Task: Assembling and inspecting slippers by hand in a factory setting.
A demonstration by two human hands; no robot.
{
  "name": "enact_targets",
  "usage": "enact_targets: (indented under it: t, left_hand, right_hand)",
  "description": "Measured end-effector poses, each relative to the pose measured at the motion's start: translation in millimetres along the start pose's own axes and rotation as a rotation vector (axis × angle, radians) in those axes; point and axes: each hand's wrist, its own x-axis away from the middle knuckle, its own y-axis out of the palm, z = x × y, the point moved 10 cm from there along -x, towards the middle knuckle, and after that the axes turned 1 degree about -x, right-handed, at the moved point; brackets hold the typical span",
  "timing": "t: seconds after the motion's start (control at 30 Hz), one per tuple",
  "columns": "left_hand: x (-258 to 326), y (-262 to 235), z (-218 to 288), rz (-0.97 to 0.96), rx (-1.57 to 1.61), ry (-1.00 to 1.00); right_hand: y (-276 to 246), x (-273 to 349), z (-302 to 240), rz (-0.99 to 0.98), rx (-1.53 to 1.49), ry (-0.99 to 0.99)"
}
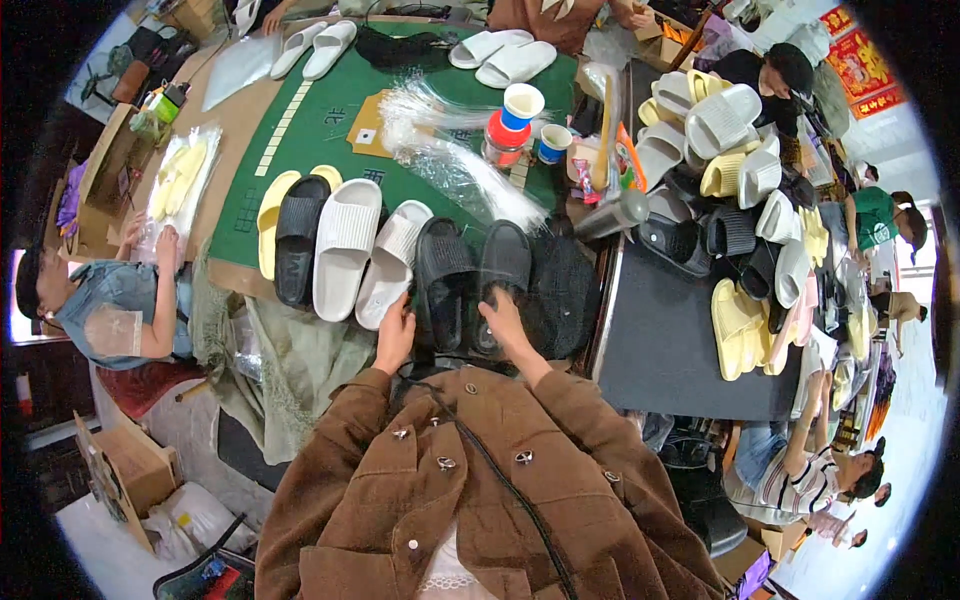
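Observation:
A pair of black slide slippers lies in front of me, the left slipper (445,265) beside the right slipper (506,252), heels toward me. At the heel of the right one, my right hand (507,325) is closed, its thumb over the footbed. My left hand (396,337) has its fingers stretched out between the heel of a white slide (392,265) and the left black slipper. Whether those fingers press on either one I cannot tell. Further left in the row are another white slide (346,245), a black slide (298,240) and a yellow slide (270,215).
Clear plastic bags (450,165) spread over the green mat (290,140). Paper cups (522,103) and a red container (505,140) stand behind. Many slides pile on the dark table (660,350) at right. On the left a person (125,310) handles bagged yellow slippers (180,178).

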Motion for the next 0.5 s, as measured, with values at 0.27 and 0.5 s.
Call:
enact_targets:
  t: [0.27, 0.5]
  left_hand:
    - [-24.3, 20.9, 23.8, 0.017, -0.092, 0.122]
    - [-48.2, 32.3, 53.7, -0.022, -0.08, 0.114]
  right_hand:
    - [-26.8, 56.8, 13.7, -0.365, -0.368, 0.033]
    - [-76.8, 99.0, -9.7, -0.157, -0.299, -0.119]
